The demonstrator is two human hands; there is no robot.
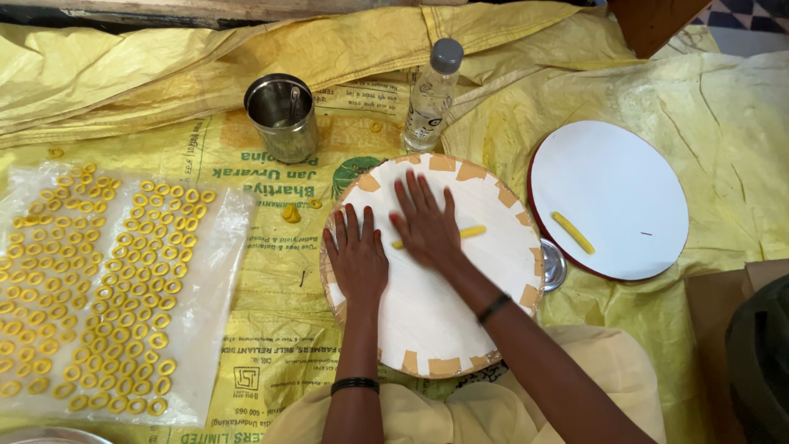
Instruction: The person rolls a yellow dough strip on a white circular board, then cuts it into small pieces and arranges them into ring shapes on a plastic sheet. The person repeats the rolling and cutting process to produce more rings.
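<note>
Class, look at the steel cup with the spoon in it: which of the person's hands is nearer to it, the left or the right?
Left. The left hand lies flat on the round white board, below and a little right of the steel cup. The right hand presses a yellow dough strip farther right.

Right hand (427,228) presses a yellow dough strip (472,233) on the round board (427,316).

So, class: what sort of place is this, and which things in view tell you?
Probably a home floor workspace for handmade snacks: yellow sacking spread as a mat, rows of yellow dough rings on a plastic sheet, and the right hand pressing a dough strip on a round board.
</note>
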